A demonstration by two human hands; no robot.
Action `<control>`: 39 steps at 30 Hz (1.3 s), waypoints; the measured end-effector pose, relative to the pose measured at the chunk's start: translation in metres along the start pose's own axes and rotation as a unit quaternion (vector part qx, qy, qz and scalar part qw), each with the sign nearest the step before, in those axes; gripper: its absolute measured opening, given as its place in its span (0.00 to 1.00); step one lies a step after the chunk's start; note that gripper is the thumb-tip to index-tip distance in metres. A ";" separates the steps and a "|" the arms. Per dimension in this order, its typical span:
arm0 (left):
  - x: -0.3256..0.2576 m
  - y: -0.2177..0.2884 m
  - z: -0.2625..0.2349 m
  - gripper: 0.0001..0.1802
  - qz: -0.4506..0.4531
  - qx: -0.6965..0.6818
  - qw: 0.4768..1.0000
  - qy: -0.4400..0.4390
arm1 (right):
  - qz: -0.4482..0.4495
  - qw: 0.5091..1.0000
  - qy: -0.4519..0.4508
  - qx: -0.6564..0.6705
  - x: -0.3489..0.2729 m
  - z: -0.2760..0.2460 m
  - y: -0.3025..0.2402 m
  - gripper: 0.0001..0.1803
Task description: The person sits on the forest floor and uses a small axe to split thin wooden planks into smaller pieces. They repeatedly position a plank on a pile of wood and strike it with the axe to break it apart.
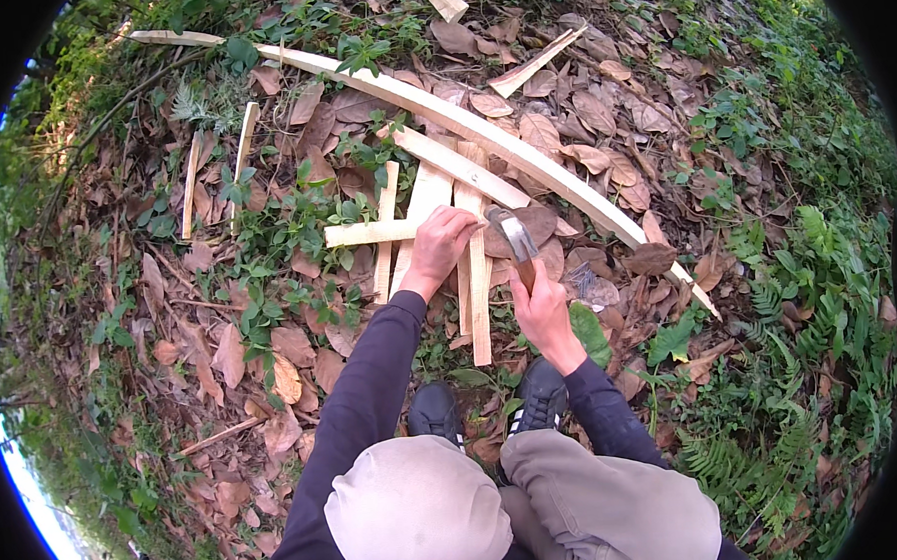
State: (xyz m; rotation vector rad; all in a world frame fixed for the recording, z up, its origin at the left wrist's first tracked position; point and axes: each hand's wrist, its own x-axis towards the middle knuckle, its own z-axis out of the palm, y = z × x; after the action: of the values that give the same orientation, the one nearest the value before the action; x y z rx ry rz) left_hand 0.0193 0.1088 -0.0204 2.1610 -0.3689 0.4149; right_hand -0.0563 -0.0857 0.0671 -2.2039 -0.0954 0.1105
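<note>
Left hand (440, 242) grip closed over a short pale split-wood strip (371, 232) lying crosswise on upright pale slats (479, 289), leaf-littered ground (169, 292). Right hand (542, 311) grip wrapped around the wooden handle of a steel-bladed hatchet (515, 239), blade just beside the left hand. Long curved pale plank (523, 152) behind.

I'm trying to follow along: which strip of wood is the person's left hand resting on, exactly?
Start at the long pale curved plank arching across the leaf-covered ground. Below its middle lies a cluster of pale split wooden strips, where the left hand presses down. Under it is the short pale wooden strip, the only one lying crosswise; its neighbours run lengthwise, away from the person.
</note>
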 end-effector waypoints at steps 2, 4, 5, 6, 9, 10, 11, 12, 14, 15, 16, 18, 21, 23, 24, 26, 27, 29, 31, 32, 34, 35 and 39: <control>0.000 -0.002 0.000 0.07 0.003 0.004 1.000 0.003 | 0.002 1.000 -0.015 -0.013 0.000 0.005 0.006 0.14; 0.000 -0.002 0.002 0.07 0.001 0.003 1.000 0.007 | 0.013 0.998 -0.044 -0.046 0.004 0.009 0.012 0.13; -0.002 0.000 0.001 0.07 -0.004 0.004 1.000 0.007 | 0.034 0.996 -0.057 -0.057 0.004 0.005 0.006 0.13; -0.001 0.000 -0.001 0.07 0.002 0.005 1.000 0.005 | 0.026 0.998 -0.037 -0.035 0.003 0.002 0.002 0.13; 0.001 -0.001 0.001 0.07 0.017 0.004 1.000 0.004 | -0.017 0.999 0.025 0.018 -0.002 -0.001 -0.005 0.15; -0.001 -0.002 0.000 0.07 0.012 0.005 1.000 0.003 | 0.004 1.000 -0.007 -0.004 -0.003 0.002 0.000 0.15; -0.001 -0.003 0.000 0.07 0.010 0.008 1.000 0.004 | 0.023 0.999 -0.037 -0.026 0.003 0.005 0.004 0.15; -0.001 -0.004 0.000 0.07 0.008 0.011 1.000 0.004 | 0.041 0.996 -0.066 -0.047 0.006 0.007 0.007 0.15; -0.001 -0.003 0.001 0.07 0.003 0.006 1.000 0.004 | 0.032 0.997 -0.050 -0.038 0.005 0.001 0.006 0.15; -0.001 -0.002 0.001 0.07 0.006 0.006 1.000 0.003 | 0.010 1.000 -0.019 -0.016 0.002 0.000 0.002 0.15; 0.000 -0.002 0.000 0.07 0.009 0.007 1.000 0.003 | -0.012 1.000 0.012 0.006 0.000 0.000 -0.001 0.15; -0.001 -0.003 0.002 0.07 0.007 0.006 1.000 0.005 | -0.019 1.000 0.006 -0.006 0.000 0.002 0.001 0.14; -0.002 -0.004 0.001 0.07 -0.002 0.008 1.000 0.009 | 0.026 0.995 -0.067 -0.075 0.007 0.008 0.011 0.14; 0.000 -0.003 0.002 0.08 0.004 0.008 1.000 0.002 | 0.006 1.000 -0.018 -0.024 0.003 0.001 0.000 0.14; 0.000 -0.002 0.002 0.08 0.005 0.006 1.000 -0.003 | -0.002 1.000 0.005 0.001 -0.001 -0.001 -0.005 0.14; -0.002 -0.003 0.002 0.07 0.003 0.011 1.000 -0.001 | -0.004 1.000 -0.005 -0.019 -0.003 0.005 0.002 0.13; -0.003 -0.006 0.002 0.07 0.002 0.012 1.000 0.003 | 0.004 0.999 -0.032 -0.043 0.001 0.009 0.006 0.13; -0.003 -0.004 0.001 0.07 -0.010 0.008 1.000 0.000 | 0.022 0.995 -0.063 -0.071 0.005 0.008 0.007 0.13; 0.003 0.002 0.000 0.07 -0.004 -0.002 1.000 -0.007 | 0.007 0.999 -0.023 -0.032 0.002 0.001 0.000 0.13; 0.002 0.004 -0.001 0.08 -0.003 -0.006 1.000 -0.011 | 0.000 1.000 -0.005 -0.013 -0.002 -0.002 -0.004 0.13; -0.001 0.001 0.000 0.08 -0.004 0.000 1.000 -0.008 | 0.010 0.999 -0.022 -0.020 -0.004 0.001 -0.001 0.13; -0.001 -0.003 -0.001 0.08 -0.003 0.002 1.000 -0.004 | 0.024 0.997 -0.044 -0.051 0.002 0.007 0.001 0.13; -0.003 -0.001 0.002 0.07 -0.010 -0.013 1.000 -0.004 | 0.021 0.999 -0.037 -0.030 0.003 0.001 -0.002 0.14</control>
State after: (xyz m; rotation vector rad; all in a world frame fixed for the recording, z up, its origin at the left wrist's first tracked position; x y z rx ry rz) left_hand 0.0175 0.1084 -0.0232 2.1391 -0.3561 0.3883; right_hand -0.0533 -0.0836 0.0681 -2.2629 -0.0938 0.2157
